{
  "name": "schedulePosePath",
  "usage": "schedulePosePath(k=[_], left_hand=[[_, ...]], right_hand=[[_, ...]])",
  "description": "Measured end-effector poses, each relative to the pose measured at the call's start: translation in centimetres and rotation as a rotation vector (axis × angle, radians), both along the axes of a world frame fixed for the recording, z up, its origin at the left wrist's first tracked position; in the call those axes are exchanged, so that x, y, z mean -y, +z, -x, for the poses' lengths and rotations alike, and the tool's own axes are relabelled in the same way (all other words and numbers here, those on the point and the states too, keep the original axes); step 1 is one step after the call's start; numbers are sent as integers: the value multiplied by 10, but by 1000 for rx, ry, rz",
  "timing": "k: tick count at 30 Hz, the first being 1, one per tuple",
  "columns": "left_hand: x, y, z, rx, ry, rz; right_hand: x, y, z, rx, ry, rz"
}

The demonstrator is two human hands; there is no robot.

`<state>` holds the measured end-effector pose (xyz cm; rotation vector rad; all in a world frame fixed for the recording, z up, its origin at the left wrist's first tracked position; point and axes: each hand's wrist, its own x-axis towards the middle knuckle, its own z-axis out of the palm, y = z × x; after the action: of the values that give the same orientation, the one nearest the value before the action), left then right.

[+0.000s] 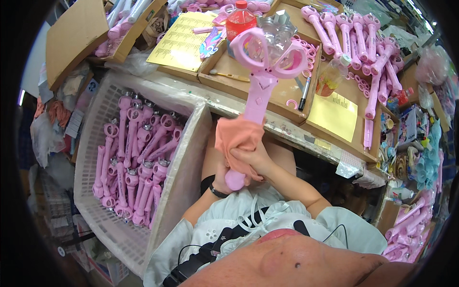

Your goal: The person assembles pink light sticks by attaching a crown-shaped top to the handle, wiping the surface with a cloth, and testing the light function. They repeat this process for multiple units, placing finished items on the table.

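A pink toy wand point(259, 95) with a looped, open-work head is held upright in front of my lap. An orange cloth point(236, 136) is wrapped round its handle, and the rounded pink bottom end sticks out below. My left hand point(222, 178), with a black band at the wrist, is closed round the lower handle, partly hidden by the cloth. Higher up, my right hand point(256, 159) grips the cloth against the wand, fingers curled. The wand's head reaches over the edge of the workbench point(191, 93).
To my left stands a white plastic basket point(86, 158) of similar pink wands point(136, 138). The bench bears cardboard trays point(282, 107), a red-capped bottle point(241, 21), a marker point(304, 93), a toothbrush point(229, 75), yellow sheets point(333, 115) and more pink wand parts point(358, 38).
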<state>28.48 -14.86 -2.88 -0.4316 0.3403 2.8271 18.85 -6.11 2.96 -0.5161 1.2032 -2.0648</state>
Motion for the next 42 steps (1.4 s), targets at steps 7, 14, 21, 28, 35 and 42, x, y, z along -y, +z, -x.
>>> schedulePosePath(k=[7, 14, 21, 28, 35, 42], left_hand=[[37, 23, 25, -142, 551, 1214], [74, 64, 44, -374, 808, 885], [86, 68, 54, -329, 985, 421], [84, 71, 51, -431, 972, 359], [89, 63, 52, -110, 938, 423], [89, 53, 53, -242, 976, 297]], right_hand=[[-25, -14, 7, -224, 109, -351], [-38, -8, -16, -783, 174, -901], [-82, -12, 0, 163, 606, -189], [-92, -45, -19, 804, 206, 25], [-63, -30, -14, -1274, -369, -440], [-68, -55, -33, -807, -185, -292]])
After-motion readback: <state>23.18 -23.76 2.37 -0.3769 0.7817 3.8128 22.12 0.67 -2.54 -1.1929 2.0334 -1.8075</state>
